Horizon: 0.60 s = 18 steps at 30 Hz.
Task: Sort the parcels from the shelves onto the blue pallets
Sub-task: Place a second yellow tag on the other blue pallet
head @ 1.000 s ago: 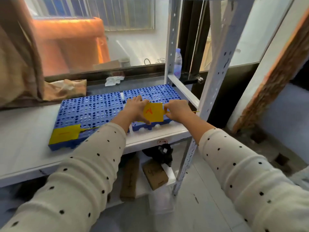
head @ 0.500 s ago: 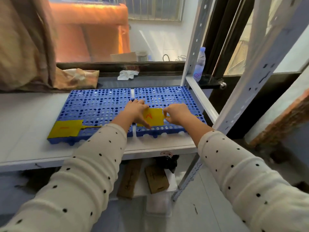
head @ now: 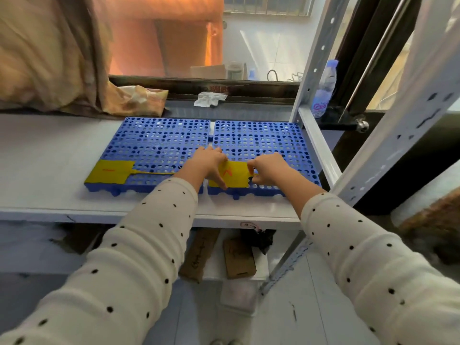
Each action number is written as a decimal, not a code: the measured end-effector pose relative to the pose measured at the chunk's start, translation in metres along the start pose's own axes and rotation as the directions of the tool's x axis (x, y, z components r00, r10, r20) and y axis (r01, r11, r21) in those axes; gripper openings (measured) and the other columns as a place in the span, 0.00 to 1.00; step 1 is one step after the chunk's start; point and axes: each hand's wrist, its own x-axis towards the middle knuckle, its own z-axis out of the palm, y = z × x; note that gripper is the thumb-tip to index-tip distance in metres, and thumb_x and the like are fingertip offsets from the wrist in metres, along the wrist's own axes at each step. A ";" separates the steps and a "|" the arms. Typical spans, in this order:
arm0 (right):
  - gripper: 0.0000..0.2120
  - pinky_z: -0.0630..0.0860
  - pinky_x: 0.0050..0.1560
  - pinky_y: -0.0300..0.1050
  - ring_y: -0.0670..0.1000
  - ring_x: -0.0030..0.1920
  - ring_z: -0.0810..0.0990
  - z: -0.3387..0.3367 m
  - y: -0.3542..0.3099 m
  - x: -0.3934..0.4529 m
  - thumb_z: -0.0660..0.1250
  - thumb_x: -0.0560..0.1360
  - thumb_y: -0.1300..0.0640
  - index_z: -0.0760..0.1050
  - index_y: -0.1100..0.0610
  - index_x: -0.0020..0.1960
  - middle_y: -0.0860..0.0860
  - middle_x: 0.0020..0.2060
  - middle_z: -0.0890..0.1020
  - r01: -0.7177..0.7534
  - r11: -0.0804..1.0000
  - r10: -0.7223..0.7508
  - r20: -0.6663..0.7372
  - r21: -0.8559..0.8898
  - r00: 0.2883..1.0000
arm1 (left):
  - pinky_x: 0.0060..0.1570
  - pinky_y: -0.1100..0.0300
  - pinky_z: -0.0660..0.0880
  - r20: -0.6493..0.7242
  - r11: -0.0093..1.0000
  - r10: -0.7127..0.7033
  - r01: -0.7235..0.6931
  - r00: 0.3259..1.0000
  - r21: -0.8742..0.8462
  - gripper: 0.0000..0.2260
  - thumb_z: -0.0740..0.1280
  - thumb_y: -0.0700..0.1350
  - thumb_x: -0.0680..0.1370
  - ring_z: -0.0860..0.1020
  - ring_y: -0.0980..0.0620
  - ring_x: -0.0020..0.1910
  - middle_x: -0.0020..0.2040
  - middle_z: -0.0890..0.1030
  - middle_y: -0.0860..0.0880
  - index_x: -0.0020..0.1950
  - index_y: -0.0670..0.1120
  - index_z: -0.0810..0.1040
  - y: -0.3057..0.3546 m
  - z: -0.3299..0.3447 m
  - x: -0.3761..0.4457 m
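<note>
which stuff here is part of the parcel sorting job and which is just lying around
Part of the job:
- left blue perforated plastic pallet
- right blue perforated plastic pallet
- yellow paper tag held by both hands
- second yellow paper tag
- brown cardboard parcels on the lower shelf

Lying about:
- clear plastic water bottle
- crumpled white tissue
- tan cloth

A water bottle (head: 323,90) stands behind the shelf post; crumpled white tissue (head: 209,98), perhaps, lies nearby.
</note>
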 end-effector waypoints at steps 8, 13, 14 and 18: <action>0.14 0.67 0.41 0.44 0.52 0.42 0.73 0.000 0.002 0.003 0.62 0.77 0.48 0.72 0.55 0.57 0.52 0.46 0.79 0.020 1.000 -0.020 0.010 0.021 1.000 | 0.68 0.49 0.60 0.030 0.996 0.001 0.002 1.000 -0.088 0.41 0.72 0.65 0.67 0.66 0.46 0.69 0.72 0.66 0.49 0.75 0.51 0.63 -0.005 0.003 0.002; 0.17 0.65 0.41 0.45 0.52 0.42 0.72 -0.008 0.000 -0.003 0.59 0.78 0.45 0.71 0.56 0.58 0.52 0.42 0.75 -0.025 0.999 0.025 0.010 0.026 1.000 | 0.71 0.47 0.58 0.028 0.997 0.002 0.000 1.000 -0.082 0.43 0.70 0.66 0.68 0.63 0.46 0.72 0.75 0.63 0.48 0.77 0.50 0.59 -0.009 0.000 0.002; 0.17 0.65 0.42 0.45 0.53 0.42 0.71 -0.012 0.001 -0.004 0.58 0.79 0.45 0.71 0.57 0.58 0.53 0.42 0.75 -0.050 0.998 0.050 -0.007 0.029 0.999 | 0.71 0.46 0.57 0.021 0.996 -0.005 0.007 1.000 -0.094 0.43 0.69 0.67 0.69 0.62 0.46 0.73 0.76 0.61 0.48 0.77 0.50 0.58 -0.011 -0.004 0.003; 0.16 0.69 0.45 0.48 0.56 0.47 0.72 -0.033 0.002 -0.004 0.58 0.80 0.50 0.71 0.59 0.61 0.57 0.49 0.76 -0.156 0.986 0.159 -0.080 0.052 0.984 | 0.70 0.47 0.59 -0.036 0.998 -0.026 0.024 0.999 -0.061 0.36 0.64 0.64 0.74 0.62 0.45 0.73 0.76 0.61 0.46 0.77 0.48 0.59 -0.022 -0.023 0.003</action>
